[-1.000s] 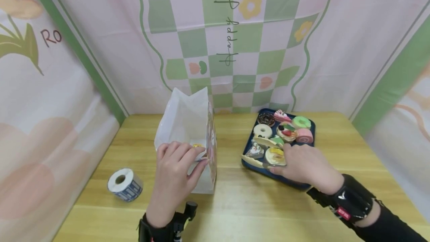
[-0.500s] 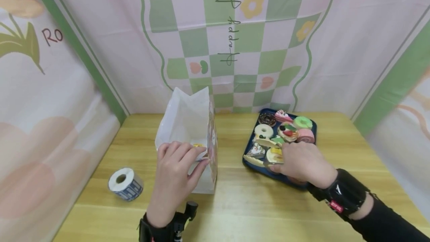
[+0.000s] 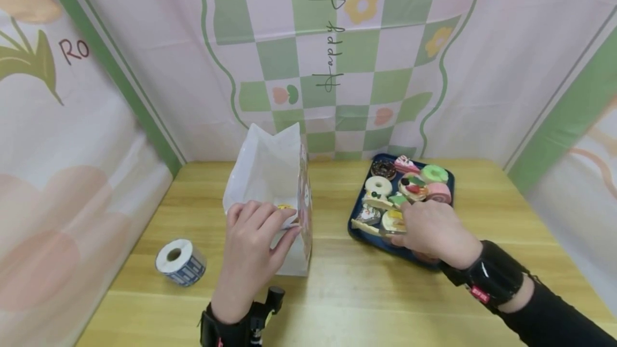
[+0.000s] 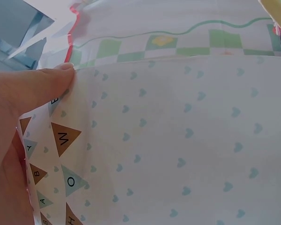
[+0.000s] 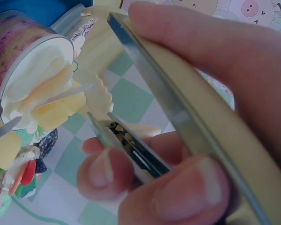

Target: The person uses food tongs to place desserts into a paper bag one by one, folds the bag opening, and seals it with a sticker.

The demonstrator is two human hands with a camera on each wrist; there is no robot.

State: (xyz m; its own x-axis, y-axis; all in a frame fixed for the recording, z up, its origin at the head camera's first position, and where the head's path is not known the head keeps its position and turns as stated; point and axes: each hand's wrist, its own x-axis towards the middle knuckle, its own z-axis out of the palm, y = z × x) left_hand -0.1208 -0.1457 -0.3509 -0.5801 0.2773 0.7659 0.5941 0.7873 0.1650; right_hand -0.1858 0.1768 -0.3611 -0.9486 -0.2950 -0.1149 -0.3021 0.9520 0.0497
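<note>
My left hand (image 3: 255, 250) pinches the near rim of a white paper bag (image 3: 270, 170) standing upright and open at the top. In the left wrist view, the thumb (image 4: 42, 89) lies at the edge of the bag's heart-printed side (image 4: 168, 140). Something yellow shows inside the bag. My right hand (image 3: 438, 232) holds gold-coloured tongs (image 5: 178, 98) over a dark blue tray (image 3: 373, 241). The tongs' pale ends lie on either side of a dark triangular cake slice (image 3: 369, 214); whether they touch it, I cannot tell. A yellow-topped round cake (image 3: 392, 220) is partly behind my fingers.
Several other pastries fill the tray, among them a white doughnut (image 3: 378, 186), a green doughnut (image 3: 434, 174), a pink roll (image 3: 438, 193) and a fruit tart (image 3: 413, 187). A label roll (image 3: 180, 262) stands at the left on the wooden table (image 3: 347, 293). Printed cloth (image 3: 356, 52) hangs behind.
My right hand has shifted slightly left and up over the tray, and the tongs' ends have drawn a little closer about the cake slice. My left hand stays on the bag.
</note>
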